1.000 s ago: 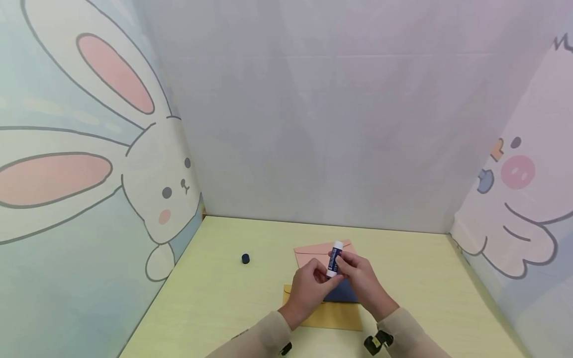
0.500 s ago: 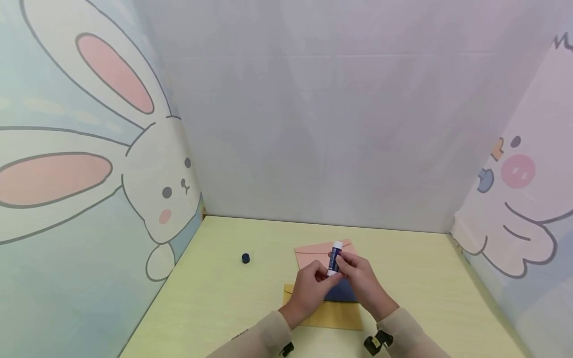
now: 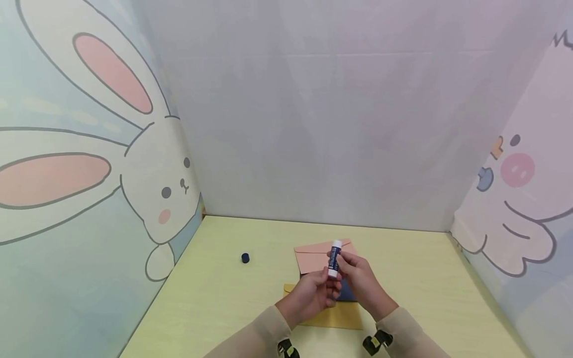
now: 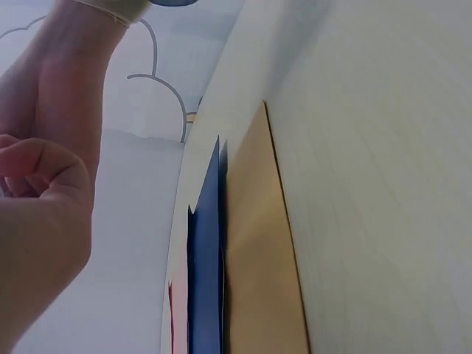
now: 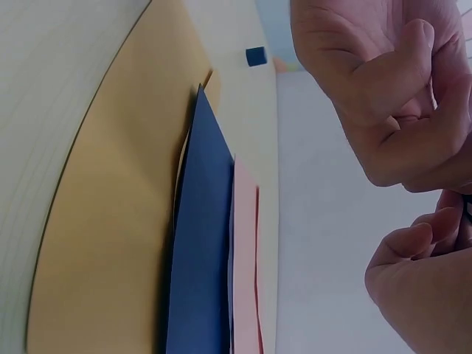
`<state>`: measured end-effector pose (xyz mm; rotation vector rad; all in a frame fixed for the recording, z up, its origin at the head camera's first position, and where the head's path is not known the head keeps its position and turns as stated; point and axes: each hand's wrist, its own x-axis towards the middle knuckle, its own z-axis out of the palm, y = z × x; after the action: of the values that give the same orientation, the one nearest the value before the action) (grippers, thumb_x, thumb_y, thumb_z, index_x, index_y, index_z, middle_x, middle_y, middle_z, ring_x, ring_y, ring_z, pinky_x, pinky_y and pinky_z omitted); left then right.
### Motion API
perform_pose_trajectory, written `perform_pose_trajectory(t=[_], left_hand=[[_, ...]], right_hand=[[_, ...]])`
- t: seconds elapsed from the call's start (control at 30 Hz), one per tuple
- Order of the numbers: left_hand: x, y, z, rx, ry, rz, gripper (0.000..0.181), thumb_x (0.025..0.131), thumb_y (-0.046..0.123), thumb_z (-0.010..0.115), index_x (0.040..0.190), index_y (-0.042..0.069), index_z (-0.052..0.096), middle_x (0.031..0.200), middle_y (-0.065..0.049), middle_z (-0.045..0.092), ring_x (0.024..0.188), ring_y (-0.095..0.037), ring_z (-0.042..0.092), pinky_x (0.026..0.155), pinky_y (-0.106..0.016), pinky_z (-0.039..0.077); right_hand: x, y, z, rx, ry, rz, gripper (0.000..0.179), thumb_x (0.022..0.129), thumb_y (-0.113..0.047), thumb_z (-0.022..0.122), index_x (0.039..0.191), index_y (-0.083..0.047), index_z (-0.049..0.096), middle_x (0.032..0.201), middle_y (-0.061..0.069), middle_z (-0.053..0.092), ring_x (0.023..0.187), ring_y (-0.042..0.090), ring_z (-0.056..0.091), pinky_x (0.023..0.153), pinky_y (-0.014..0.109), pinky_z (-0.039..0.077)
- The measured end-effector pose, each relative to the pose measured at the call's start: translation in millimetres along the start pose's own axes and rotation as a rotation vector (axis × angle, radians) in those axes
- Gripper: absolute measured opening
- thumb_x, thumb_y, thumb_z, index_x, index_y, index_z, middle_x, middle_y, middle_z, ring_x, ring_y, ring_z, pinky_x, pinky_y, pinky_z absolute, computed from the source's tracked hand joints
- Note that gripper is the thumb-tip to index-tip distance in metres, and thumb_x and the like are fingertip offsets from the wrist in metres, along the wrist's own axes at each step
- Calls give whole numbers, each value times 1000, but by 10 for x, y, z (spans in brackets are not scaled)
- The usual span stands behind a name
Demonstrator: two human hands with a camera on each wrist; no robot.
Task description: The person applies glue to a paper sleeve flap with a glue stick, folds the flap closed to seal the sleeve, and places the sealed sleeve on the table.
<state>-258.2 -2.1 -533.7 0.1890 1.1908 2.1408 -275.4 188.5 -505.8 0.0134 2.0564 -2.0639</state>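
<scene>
A glue stick (image 3: 334, 258) with a white tip, dark blue label and white base stands slightly tilted above the envelopes. My right hand (image 3: 361, 282) grips its middle between thumb and fingers. Lower down, my left hand (image 3: 311, 294) has its thumb and curled fingers at the white base, the palm side partly turned up. Both hands, the left (image 5: 383, 96) and the right (image 5: 424, 273), show in the right wrist view, where the glue stick is mostly hidden. Its dark blue cap (image 3: 245, 258) lies apart on the table to the left.
Beneath the hands, pink (image 3: 313, 256), navy blue (image 3: 348, 291) and yellow (image 3: 337, 318) envelopes overlap on the pale yellow table (image 3: 215, 298). A grey-white back wall (image 3: 313, 139) and side walls with cartoon animals enclose the table.
My left hand has rolled at the base of the glue stick, turning its fingers from behind it to below, more palm up. The right hand keeps its grip almost in place.
</scene>
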Motion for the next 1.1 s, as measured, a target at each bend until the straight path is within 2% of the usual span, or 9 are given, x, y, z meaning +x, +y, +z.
perform_pose_trajectory(t=[0.2,0.33,0.43,0.57,0.7,0.8,0.93,1.03,1.1], left_hand=[[2,-1,5,36,21,14,45,129,40,38,129,9,71,108,2,69,93,-14,57,75,-25,43],[-1,-8,15,135,87,60,49,129,41,40,130,4,74,104,2,69,90,-15,59,74,-25,45],[-5,-34,16,388,199,202,43,127,41,54,124,4,76,98,3,68,85,-10,60,72,-23,47],[-8,-90,13,857,441,430,35,114,46,81,108,12,75,91,4,71,78,0,58,69,-18,50],[-15,-123,24,1091,571,525,39,104,49,93,100,18,69,90,4,72,76,6,54,68,-17,49],[-29,-124,44,1112,571,528,38,105,46,92,99,18,67,89,5,70,75,6,52,66,-16,48],[-37,-115,53,1042,517,530,35,109,41,88,98,16,67,87,4,67,73,5,52,64,-17,49],[-32,-95,45,918,443,513,32,112,38,85,101,11,70,88,3,67,74,3,54,65,-17,49],[-27,-73,37,762,367,454,32,116,35,79,105,6,72,90,3,67,75,0,55,67,-18,49]], right_hand=[[6,22,-16,14,-2,-1,45,126,-19,56,159,11,64,149,4,80,135,11,68,110,15,55],[16,36,-33,15,-13,-6,47,126,-21,55,159,11,64,141,-2,78,127,13,66,108,17,56],[21,42,-36,16,-8,-15,45,126,-21,56,157,11,65,130,-3,75,112,16,62,100,23,54],[17,43,-26,7,7,-17,43,125,-20,58,154,11,67,131,-1,76,108,17,60,96,26,53],[18,53,-4,-3,14,-9,43,125,-17,59,157,11,66,145,4,79,117,15,66,102,22,57],[18,61,10,-7,13,-8,43,124,-16,59,158,11,66,149,7,79,121,14,68,105,20,58],[17,66,12,-8,12,-13,43,125,-17,59,157,11,66,153,12,77,125,13,68,105,19,58],[20,62,11,-7,13,-19,43,125,-18,58,156,11,67,150,8,79,121,13,67,104,21,58],[20,58,7,-3,13,-20,43,125,-19,58,155,11,67,139,2,79,113,14,65,100,24,57]])
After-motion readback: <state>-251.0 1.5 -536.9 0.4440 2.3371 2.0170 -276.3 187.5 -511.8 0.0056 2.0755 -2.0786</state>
